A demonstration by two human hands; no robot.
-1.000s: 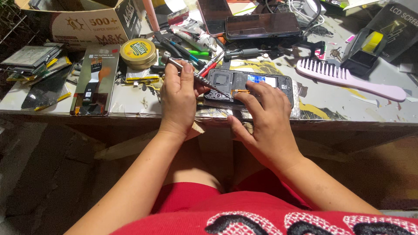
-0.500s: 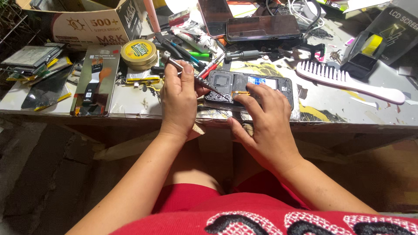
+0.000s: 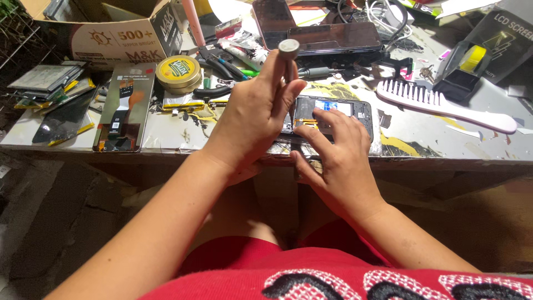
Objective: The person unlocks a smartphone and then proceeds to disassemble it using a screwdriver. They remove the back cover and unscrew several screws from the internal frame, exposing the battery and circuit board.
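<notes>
An opened black phone with its back removed lies flat at the front edge of the workbench. My left hand grips a small screwdriver held upright, its round cap up by my fingertip and its tip down on the phone's left part. My right hand rests on the phone, fingers spread over its middle and pressing it down.
A pink comb lies to the right, a dark phone behind, a round yellow tin and a screen part to the left. A cardboard box, pliers, cables and a black tape holder crowd the back.
My left hand has turned the screwdriver from a low slant to upright over the phone. My right hand stays on the phone. The camera has shifted slightly.
</notes>
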